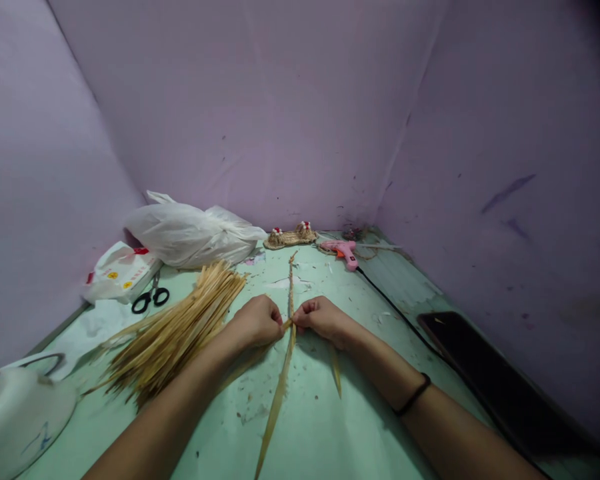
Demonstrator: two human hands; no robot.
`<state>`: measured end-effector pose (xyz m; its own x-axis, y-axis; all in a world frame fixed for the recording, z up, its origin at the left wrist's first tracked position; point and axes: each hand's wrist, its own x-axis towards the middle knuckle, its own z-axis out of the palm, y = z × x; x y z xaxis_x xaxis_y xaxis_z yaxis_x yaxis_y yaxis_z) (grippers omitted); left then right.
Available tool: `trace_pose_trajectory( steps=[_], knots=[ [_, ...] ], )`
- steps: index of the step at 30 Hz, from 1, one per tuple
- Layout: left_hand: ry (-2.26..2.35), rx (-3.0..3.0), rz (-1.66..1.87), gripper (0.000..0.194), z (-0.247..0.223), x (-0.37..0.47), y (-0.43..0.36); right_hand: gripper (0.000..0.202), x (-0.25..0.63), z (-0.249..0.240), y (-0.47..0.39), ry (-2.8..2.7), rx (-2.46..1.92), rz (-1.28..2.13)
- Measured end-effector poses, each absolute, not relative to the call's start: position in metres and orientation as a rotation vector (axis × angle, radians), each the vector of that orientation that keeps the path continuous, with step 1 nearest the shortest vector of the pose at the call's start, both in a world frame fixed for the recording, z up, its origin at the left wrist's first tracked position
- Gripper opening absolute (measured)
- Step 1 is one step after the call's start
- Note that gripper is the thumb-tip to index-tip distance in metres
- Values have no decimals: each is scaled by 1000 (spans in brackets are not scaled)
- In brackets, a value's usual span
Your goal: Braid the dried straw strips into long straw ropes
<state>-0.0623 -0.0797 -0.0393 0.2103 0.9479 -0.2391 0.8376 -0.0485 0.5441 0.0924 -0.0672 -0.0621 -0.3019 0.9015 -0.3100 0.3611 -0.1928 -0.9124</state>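
A thin braid [291, 287] of dried straw-coloured strips runs away from me over the pale green table. At its near end the loose strips part, and one long strip [278, 393] trails toward me. My left hand [263, 320] pinches a strip just left of the braid's end. From the other side my right hand [323, 319] pinches at the same spot, fingertips almost meeting the left ones. Another strip's end [336, 373] hangs out below my right hand. Left of my left forearm lies a thick bundle of dried strips [180, 333].
Black-handled scissors [153, 297], a white box [125, 273] and a white plastic bag [195, 233] lie left; a white bowl [25, 420] is nearer. Woven slippers [291, 238] stand by the wall. A pink glue gun [343, 252] and a dark phone-like slab [495, 380] lie right.
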Motion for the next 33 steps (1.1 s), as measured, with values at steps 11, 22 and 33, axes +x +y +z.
trace_pose_trajectory(
  steps=[11, 22, 33],
  knots=[
    [1542, 1275, 300, 8, -28, -54, -81, 9, 91, -67, -66, -1614, -1461, 1482],
    [1585, 1102, 588, 12, -36, -27, -93, 6, 91, -46, -72, -1457, -1496, 1649],
    [2098, 1884, 316, 18, -38, -16, -109, 11, 90, -55, -70, -1404, -1433, 1632]
  ],
)
